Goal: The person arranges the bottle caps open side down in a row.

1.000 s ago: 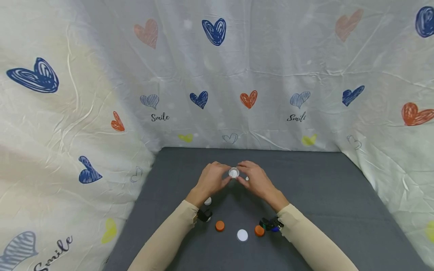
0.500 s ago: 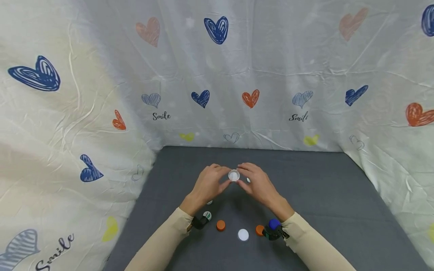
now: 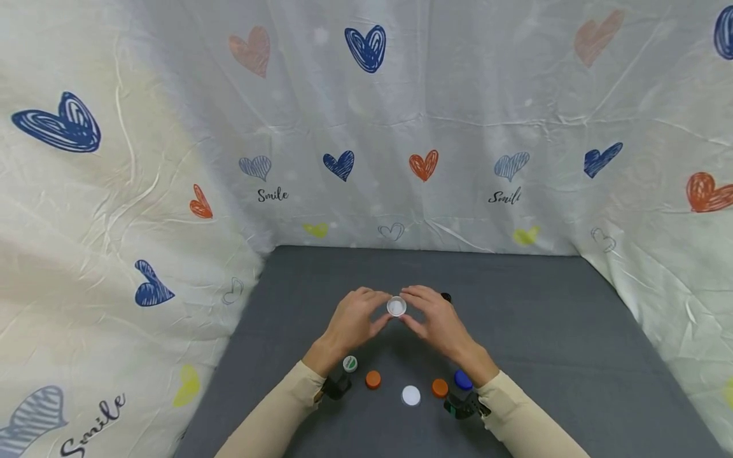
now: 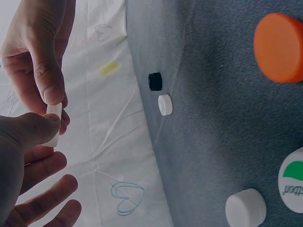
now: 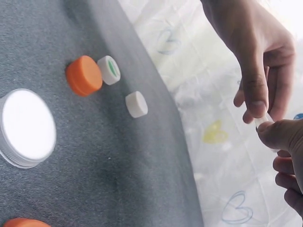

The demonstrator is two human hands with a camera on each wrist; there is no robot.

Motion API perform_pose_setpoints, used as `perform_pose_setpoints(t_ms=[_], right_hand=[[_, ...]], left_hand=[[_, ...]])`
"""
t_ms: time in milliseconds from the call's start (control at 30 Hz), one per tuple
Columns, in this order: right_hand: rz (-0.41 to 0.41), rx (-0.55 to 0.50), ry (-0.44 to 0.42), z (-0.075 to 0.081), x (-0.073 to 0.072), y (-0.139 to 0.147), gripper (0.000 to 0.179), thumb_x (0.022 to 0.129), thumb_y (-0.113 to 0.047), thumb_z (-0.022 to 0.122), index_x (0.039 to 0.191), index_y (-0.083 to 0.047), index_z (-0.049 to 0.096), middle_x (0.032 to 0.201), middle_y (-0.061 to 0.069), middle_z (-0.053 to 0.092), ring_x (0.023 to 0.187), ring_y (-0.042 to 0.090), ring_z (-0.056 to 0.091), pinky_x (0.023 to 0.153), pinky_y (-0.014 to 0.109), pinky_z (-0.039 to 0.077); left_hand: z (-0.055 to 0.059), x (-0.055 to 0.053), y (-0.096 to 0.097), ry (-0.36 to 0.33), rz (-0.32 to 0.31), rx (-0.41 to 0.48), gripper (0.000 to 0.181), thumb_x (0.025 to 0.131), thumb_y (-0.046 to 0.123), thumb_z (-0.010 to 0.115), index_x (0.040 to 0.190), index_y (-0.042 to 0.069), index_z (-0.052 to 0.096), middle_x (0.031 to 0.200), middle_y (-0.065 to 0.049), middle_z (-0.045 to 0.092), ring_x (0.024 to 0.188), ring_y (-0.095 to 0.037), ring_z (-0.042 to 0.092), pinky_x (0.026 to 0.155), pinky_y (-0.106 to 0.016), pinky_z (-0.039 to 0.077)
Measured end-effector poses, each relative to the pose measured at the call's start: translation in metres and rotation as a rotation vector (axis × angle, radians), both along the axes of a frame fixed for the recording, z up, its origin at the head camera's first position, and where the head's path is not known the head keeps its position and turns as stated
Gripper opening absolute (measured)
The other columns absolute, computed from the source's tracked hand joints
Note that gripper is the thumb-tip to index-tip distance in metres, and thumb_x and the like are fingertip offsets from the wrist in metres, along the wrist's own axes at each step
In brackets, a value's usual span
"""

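Both hands pinch one small white bottle cap (image 3: 396, 306), held above the grey table with its hollow inside facing the head camera. My left hand (image 3: 351, 321) grips it from the left between thumb and fingertips, the other fingers spread in the left wrist view. From the right, my right hand (image 3: 438, 321) pinches the opposite side. Ribs show on the cap's edge (image 4: 54, 111) in the left wrist view, where the thumbs sit close together. Part of the cap is covered by fingers in both wrist views.
On the grey table (image 3: 527, 305) lie two orange caps (image 3: 373, 380), a wide white lid (image 3: 410, 395), a blue cap (image 3: 463, 380) and a white cap with a green mark (image 3: 350, 364). Further off are a black cap (image 4: 155, 81) and a white one (image 4: 165, 105). A heart-print curtain (image 3: 458, 95) hangs behind.
Both hands have come slightly nearer the body with the white bottle cap between them. A black cap now shows behind the right hand, and the blue cap is less covered by the right wrist.
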State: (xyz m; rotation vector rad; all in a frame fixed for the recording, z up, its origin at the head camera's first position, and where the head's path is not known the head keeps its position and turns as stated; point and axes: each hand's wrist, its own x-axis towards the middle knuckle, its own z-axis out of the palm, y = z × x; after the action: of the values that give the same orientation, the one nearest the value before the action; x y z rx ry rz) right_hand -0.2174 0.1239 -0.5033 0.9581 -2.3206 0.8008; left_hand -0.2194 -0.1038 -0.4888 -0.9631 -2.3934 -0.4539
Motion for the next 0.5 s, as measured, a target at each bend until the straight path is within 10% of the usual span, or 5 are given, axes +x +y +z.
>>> perform_pose_setpoints(t_ms=[500], right_hand=[[0.015, -0.068, -0.040, 0.0047, 0.0025, 0.0028, 0.038, 0.085, -0.024, 0.081, 0.117, -0.008, 0.073, 0.124, 0.009, 0.069, 0.120, 0.026, 0.063, 0.094, 0.047, 0.054]], left_hand=[[-0.0017, 0.0046, -0.0064, 0.045, -0.029, -0.012, 0.046, 0.083, 0.022, 0.083, 0.126, 0.012, 0.070, 0.122, 0.000, 0.071, 0.104, -0.016, 0.066, 0.086, -0.033, 0.055]])
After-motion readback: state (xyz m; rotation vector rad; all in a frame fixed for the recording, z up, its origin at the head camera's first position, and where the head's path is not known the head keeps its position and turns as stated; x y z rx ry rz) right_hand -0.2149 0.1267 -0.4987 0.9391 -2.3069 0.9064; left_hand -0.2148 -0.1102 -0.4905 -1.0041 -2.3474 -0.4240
